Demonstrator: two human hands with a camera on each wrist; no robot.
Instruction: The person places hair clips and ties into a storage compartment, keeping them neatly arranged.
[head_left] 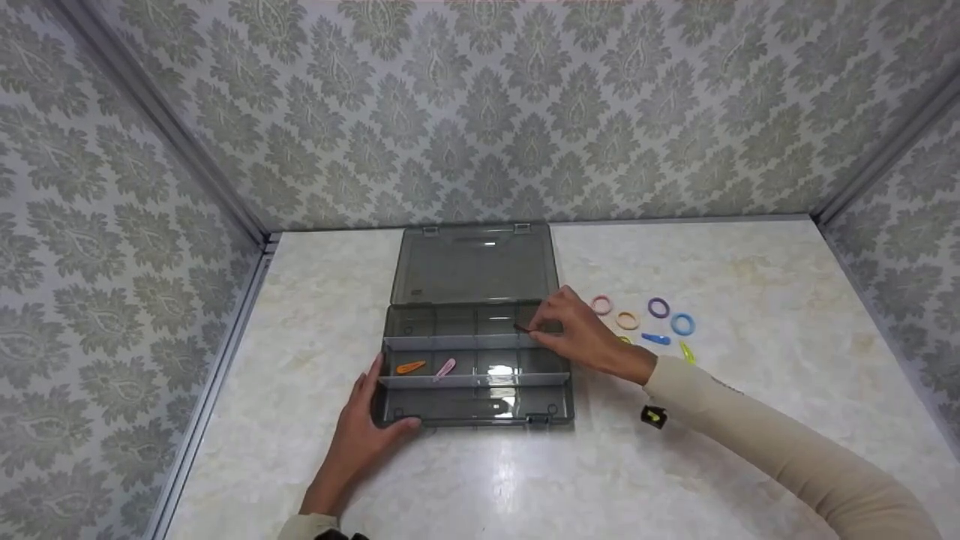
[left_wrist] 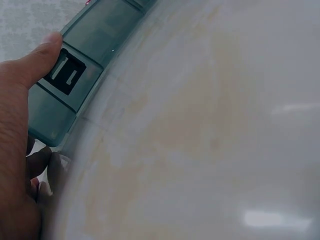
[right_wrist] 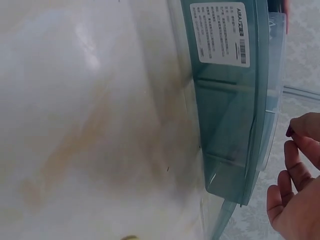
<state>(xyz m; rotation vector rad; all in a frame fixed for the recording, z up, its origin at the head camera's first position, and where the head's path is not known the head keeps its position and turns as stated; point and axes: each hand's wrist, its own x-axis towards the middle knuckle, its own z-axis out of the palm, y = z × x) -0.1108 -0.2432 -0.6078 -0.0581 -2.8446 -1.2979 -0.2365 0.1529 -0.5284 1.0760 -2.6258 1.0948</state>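
Note:
An open grey, see-through compartment box [head_left: 480, 403] lies on the table, its lid laid back. My left hand [head_left: 367, 431] rests along its front left corner, thumb on the front edge; in the left wrist view the thumb and fingers of that hand [left_wrist: 22, 100] touch the box wall [left_wrist: 95, 42]. Over the back row, my right hand [head_left: 581, 334] pinches a small dark red clip [head_left: 523, 328]. The right wrist view has this hand [right_wrist: 300, 185] beyond the box side [right_wrist: 225, 120], a dark tip between thumb and finger. An orange clip [head_left: 410, 367] and a pink clip [head_left: 445, 368] lie in the middle row.
Right of the box lie a pink ring [head_left: 601, 304], an orange ring [head_left: 628, 321], a purple ring [head_left: 658, 307], a blue ring [head_left: 682, 324], a blue clip [head_left: 656, 339] and a yellow-green clip [head_left: 687, 352]. A black item [head_left: 654, 416] lies nearer the front. Patterned walls enclose the table.

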